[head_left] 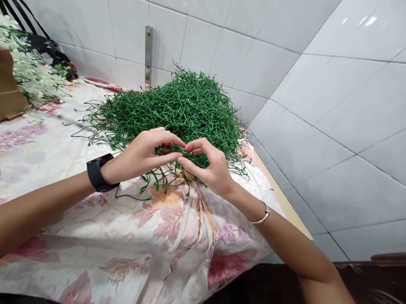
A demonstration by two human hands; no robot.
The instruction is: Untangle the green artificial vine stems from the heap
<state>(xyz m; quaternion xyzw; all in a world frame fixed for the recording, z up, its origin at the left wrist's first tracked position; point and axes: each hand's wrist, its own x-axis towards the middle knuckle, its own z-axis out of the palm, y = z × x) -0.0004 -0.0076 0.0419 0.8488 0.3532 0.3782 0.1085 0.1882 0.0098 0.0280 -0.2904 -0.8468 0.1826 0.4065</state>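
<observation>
A large heap of thin green plastic stems (181, 108) lies on a flowered cloth (112, 238) that covers a table. My left hand (143, 154), with a black watch on its wrist, is curled at the heap's near edge and pinches some green stems. My right hand (210, 166), with a silver bangle on its wrist, meets it fingertip to fingertip and pinches the same small bunch of stems (169, 154). Loose stem ends hang down below both hands.
White artificial flowers (26, 70) lie at the far left beside a brown cardboard box (0, 89) and a black bag (39, 41). White tiled walls close the back and right side. The table's right edge (283, 205) runs close to the wall.
</observation>
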